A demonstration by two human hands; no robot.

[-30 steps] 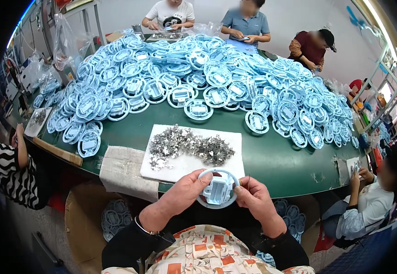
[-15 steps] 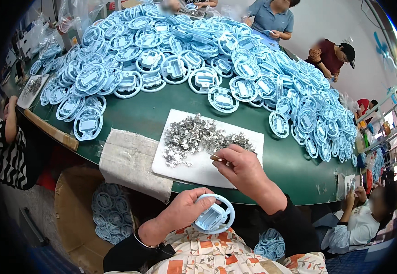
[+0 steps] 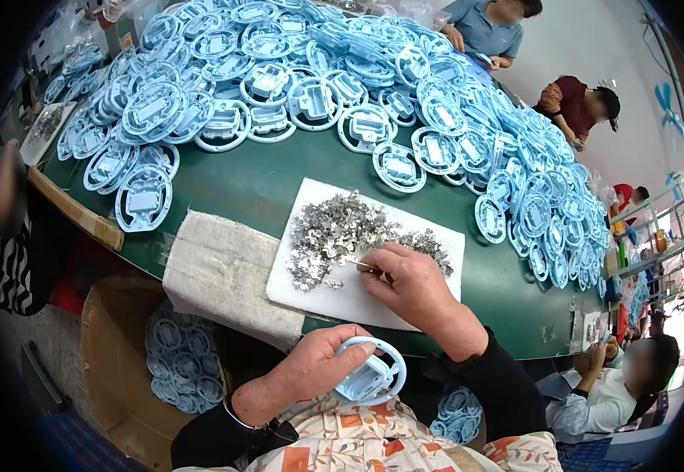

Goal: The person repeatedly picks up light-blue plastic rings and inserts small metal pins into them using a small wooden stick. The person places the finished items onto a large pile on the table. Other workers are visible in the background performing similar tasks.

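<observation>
My left hand (image 3: 310, 366) grips a light-blue plastic toy steering wheel (image 3: 366, 379) low in front of my body, thumb laid over its rim. The wheel is tilted, its boxy recessed middle showing. My right hand (image 3: 419, 293) is closed in a pinch over the white foam board (image 3: 301, 300). Between its fingertips a small thin brownish piece (image 3: 366, 268) sticks out toward the left; its kind I cannot make out. Just beyond those fingertips lies a heap of small shiny metal clips (image 3: 334, 232) on the board.
A large pile of similar blue wheels (image 3: 310, 102) covers the far side of the green table (image 3: 228, 185). A pale cloth-like pad (image 3: 220, 271) hangs over the near edge. More wheels lie in a cardboard box (image 3: 110, 377) below left. Co-workers (image 3: 578, 110) sit around the table.
The view has shifted slightly. My right hand has come a little lower and nearer the metal clips, still pinching the small piece. My left hand keeps holding the wheel in much the same pose.
</observation>
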